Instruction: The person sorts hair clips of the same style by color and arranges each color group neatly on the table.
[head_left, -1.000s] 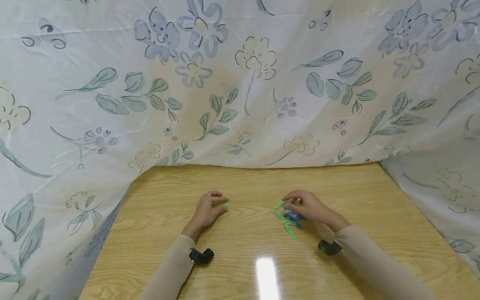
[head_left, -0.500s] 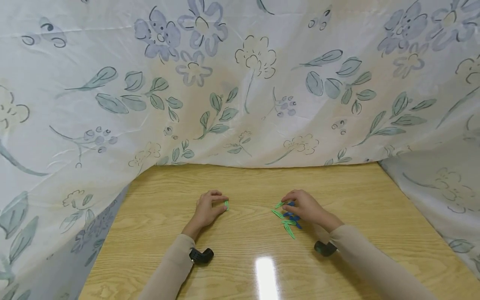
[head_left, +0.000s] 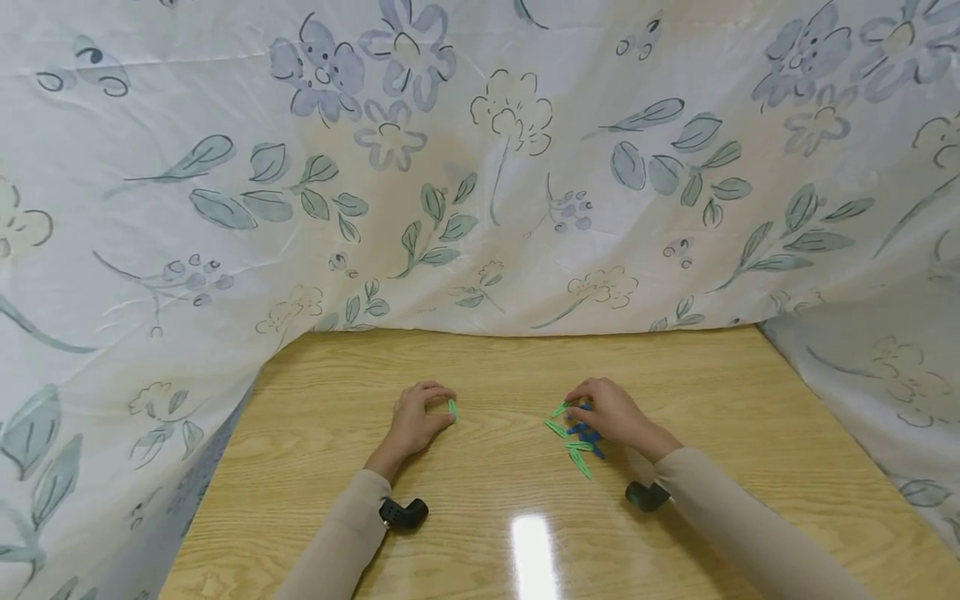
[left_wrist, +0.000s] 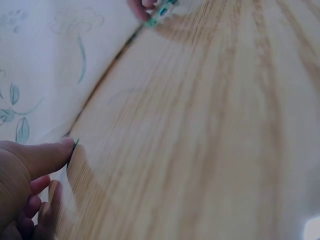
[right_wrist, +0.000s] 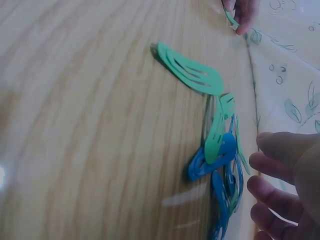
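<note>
Between the thumb and fingertips of my left hand point(head_left: 411, 415) is a green snap hair clip point(head_left: 453, 409), held near the table. Only a sliver of that clip point(left_wrist: 76, 142) shows in the left wrist view. My right hand point(head_left: 611, 412) hovers over the far side of a loose pile of green and blue hair clips, its fingers apart. The right wrist view shows green clips point(right_wrist: 192, 72) and blue clips point(right_wrist: 212, 159) overlapping beside the fingers, and I see nothing held there. Part of the pile is hidden under the right hand in the head view.
A wood-grain table point(head_left: 495, 475) lies beneath both hands, with a bright light reflection near its front. Floral cloth point(head_left: 480, 208) hangs along the back and sides. Each wrist carries a black camera point(head_left: 403, 513).
My right hand has shifted slightly left over the pile and its fingers have moved a little. The left hand stays in place, while its green clip has tilted slightly.
</note>
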